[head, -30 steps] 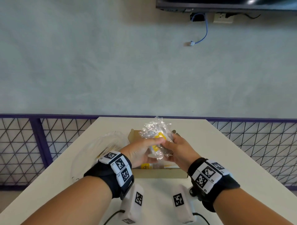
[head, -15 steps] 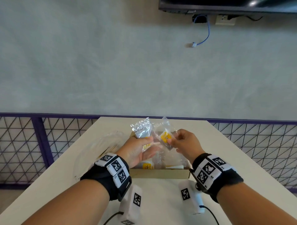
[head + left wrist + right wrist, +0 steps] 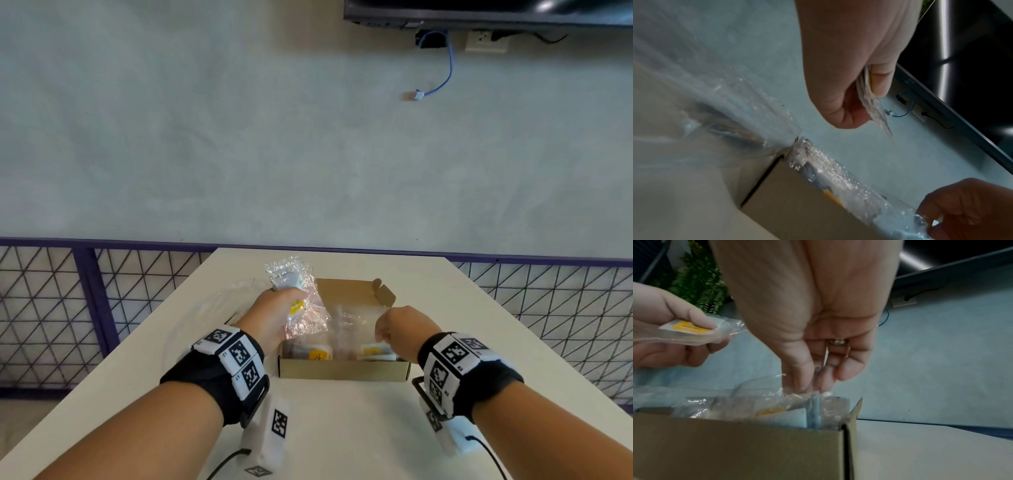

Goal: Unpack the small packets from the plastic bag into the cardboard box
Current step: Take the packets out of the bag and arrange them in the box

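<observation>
My left hand (image 3: 279,313) is raised over the left end of the open cardboard box (image 3: 342,371) and grips a small bunch of clear packets (image 3: 301,301), one with a yellow label. The left wrist view shows its fingers (image 3: 851,100) curled round the crinkled packets (image 3: 875,110). My right hand (image 3: 388,329) points down into the box's right end. There its fingertips (image 3: 809,382) pinch the top edge of a clear packet (image 3: 818,404) standing among others. Several packets with yellow labels (image 3: 317,353) lie inside the box. The clear plastic bag (image 3: 209,308) lies flat to the left.
The box stands mid-table on a white table (image 3: 462,342), its lid flap (image 3: 359,291) open at the back. A purple mesh railing (image 3: 102,291) runs behind and beside the table. A wall screen (image 3: 479,13) and dangling blue cable (image 3: 442,78) are far off.
The hands have parted. My right hand drew one packet from the bunch and lowered it into the box's right end. My left hand moved left with the other packets.
</observation>
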